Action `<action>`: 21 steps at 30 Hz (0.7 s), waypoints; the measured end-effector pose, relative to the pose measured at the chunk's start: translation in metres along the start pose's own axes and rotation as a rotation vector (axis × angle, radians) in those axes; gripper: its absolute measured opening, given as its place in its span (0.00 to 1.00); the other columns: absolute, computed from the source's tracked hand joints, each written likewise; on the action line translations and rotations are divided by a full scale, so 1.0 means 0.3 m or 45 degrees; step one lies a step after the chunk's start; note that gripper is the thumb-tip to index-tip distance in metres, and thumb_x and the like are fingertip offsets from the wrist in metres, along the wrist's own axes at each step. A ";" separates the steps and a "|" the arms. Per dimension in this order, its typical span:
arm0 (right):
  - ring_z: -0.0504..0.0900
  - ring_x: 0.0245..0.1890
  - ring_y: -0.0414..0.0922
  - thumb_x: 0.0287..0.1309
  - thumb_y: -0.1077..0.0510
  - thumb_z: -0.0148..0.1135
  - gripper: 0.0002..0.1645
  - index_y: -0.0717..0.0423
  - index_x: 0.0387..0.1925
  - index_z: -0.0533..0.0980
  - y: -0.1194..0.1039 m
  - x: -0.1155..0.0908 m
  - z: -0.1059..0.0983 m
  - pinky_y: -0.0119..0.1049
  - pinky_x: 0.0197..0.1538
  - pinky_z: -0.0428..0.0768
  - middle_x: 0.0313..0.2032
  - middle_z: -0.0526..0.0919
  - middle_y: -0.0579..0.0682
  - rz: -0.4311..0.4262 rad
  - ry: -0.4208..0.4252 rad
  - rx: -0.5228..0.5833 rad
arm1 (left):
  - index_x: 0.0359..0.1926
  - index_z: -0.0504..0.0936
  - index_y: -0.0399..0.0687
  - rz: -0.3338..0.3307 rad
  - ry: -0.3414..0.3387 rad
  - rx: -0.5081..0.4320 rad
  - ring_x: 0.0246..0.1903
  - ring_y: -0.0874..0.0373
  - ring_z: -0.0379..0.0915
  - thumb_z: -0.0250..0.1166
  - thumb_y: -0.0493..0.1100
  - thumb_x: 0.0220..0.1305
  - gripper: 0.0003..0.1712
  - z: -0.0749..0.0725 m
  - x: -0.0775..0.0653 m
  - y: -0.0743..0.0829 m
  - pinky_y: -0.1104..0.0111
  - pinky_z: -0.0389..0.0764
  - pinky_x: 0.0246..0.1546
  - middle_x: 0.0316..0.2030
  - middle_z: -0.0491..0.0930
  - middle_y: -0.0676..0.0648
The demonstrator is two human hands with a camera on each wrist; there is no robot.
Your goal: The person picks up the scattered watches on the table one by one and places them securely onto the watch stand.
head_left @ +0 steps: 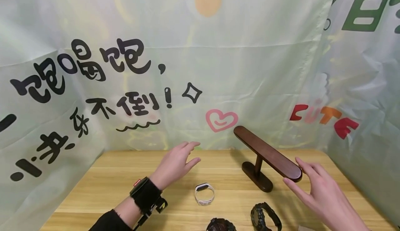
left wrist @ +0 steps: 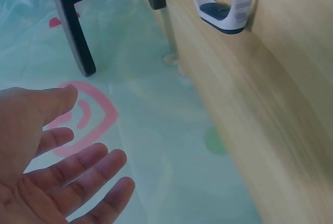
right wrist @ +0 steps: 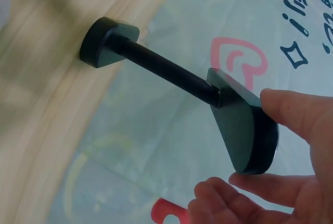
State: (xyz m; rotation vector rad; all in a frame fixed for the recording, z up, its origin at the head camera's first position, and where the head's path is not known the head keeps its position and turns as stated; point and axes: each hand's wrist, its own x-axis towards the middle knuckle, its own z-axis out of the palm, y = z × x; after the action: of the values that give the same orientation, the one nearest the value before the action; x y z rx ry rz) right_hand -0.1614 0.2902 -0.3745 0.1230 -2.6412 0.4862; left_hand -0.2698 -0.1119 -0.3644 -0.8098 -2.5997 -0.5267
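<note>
A dark brown wooden T-shaped display stand point(head_left: 268, 153) stands upright at the back right of the table, its long top bar slanting toward me. My right hand point(head_left: 325, 192) pinches the near end of that bar between thumb and forefinger; in the right wrist view the bar's end point(right wrist: 255, 135) lies between them. My left hand point(head_left: 175, 163) hovers over the table left of the stand, its fingers spread and holding nothing. Below it to the right lies a white fitness band point(head_left: 204, 200) with a dark screen. The left wrist view also shows the loose left fingers point(left wrist: 88, 174).
Near the front edge of view are a black watch point(head_left: 257, 217) and a dark round-faced watch point(head_left: 220, 225), the latter partly cut off. Printed cloth point(head_left: 250, 67) hangs behind and at both sides of the wooden table point(head_left: 125, 182). A pale object point(head_left: 305, 228) peeks in at the bottom right.
</note>
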 end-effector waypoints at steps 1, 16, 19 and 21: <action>0.82 0.48 0.64 0.64 0.39 0.76 0.51 0.74 0.71 0.71 0.000 0.004 -0.001 0.66 0.45 0.84 0.54 0.81 0.72 0.005 -0.017 -0.002 | 0.72 0.78 0.50 0.007 -0.004 -0.010 0.46 0.53 0.86 0.71 0.52 0.74 0.30 0.005 0.011 0.001 0.60 0.90 0.46 0.57 0.86 0.45; 0.75 0.32 0.43 0.64 0.40 0.75 0.44 0.68 0.68 0.76 -0.003 0.019 0.015 0.35 0.30 0.73 0.49 0.87 0.62 0.026 -0.014 0.034 | 0.72 0.76 0.49 0.088 -0.064 -0.025 0.46 0.53 0.86 0.70 0.49 0.76 0.29 0.062 0.137 0.039 0.62 0.89 0.45 0.56 0.86 0.44; 0.76 0.31 0.43 0.64 0.40 0.76 0.43 0.67 0.67 0.77 -0.001 0.022 0.019 0.35 0.30 0.75 0.50 0.87 0.63 0.019 -0.001 0.033 | 0.72 0.76 0.50 0.098 -0.065 -0.013 0.44 0.54 0.86 0.69 0.50 0.76 0.29 0.067 0.150 0.048 0.63 0.89 0.43 0.56 0.86 0.44; 0.77 0.31 0.42 0.63 0.41 0.77 0.42 0.67 0.66 0.78 0.001 0.022 0.022 0.34 0.30 0.75 0.49 0.88 0.63 -0.002 0.030 0.040 | 0.72 0.76 0.49 0.102 -0.068 -0.014 0.44 0.53 0.86 0.69 0.50 0.76 0.29 0.071 0.158 0.053 0.62 0.89 0.43 0.56 0.86 0.44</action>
State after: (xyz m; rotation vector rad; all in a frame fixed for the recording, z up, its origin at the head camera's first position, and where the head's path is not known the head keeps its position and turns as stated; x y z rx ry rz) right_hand -0.1701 0.2880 -0.3772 0.1282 -2.6111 0.5253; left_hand -0.3016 -0.0685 -0.3579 -0.9397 -2.6014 -0.5033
